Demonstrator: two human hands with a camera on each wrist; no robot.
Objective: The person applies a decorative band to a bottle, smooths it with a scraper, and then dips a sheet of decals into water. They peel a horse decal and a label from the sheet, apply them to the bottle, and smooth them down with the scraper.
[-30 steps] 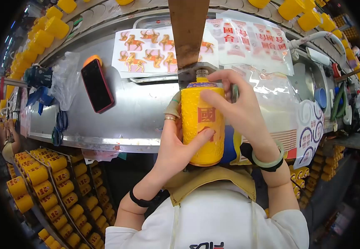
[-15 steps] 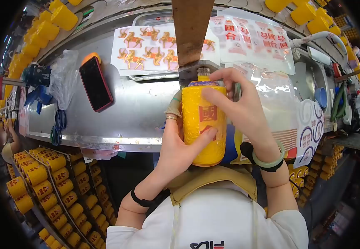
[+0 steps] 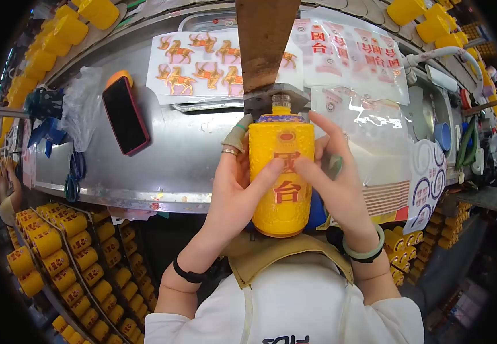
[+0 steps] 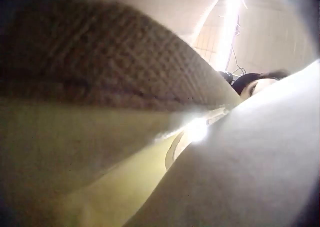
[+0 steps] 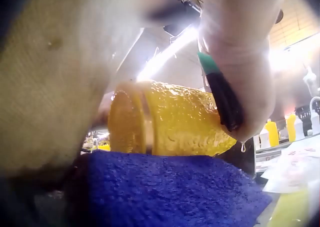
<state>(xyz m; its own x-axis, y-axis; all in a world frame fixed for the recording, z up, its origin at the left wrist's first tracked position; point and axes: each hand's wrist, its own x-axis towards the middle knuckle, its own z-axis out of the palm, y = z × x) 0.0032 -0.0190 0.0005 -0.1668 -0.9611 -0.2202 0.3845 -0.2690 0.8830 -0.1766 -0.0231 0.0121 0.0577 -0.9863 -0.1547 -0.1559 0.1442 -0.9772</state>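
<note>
A yellow embossed bottle [image 3: 280, 215] with a clear neck stands upright in the head view, between both hands. Red characters [image 3: 287, 192] and a small red oval mark it. My left hand [image 3: 231, 192] grips its left side, thumb against the upper character; a beige finger cover [image 3: 236, 137] is on one finger. My right hand [image 3: 340, 183] holds the other side, its thumb at the same character and index finger up by the shoulder. Tucked in the right fingers is a slim dark piece with a green end [image 5: 222, 94]. Skin fills most of the left wrist view.
A blue textured cloth [image 5: 170, 189] lies under the bottle. Horse decal sheets [image 3: 202, 63] and red-character decal sheets [image 3: 346, 57] lie behind a brown upright post [image 3: 265, 40]. A phone [image 3: 125, 117] rests on the metal bench. Racks of yellow bottles [image 3: 47, 243] stand at lower left.
My right thumb has slid down from the bottle's upper part to the character, uncovering the red oval. My left thumb has moved up off the lower character.
</note>
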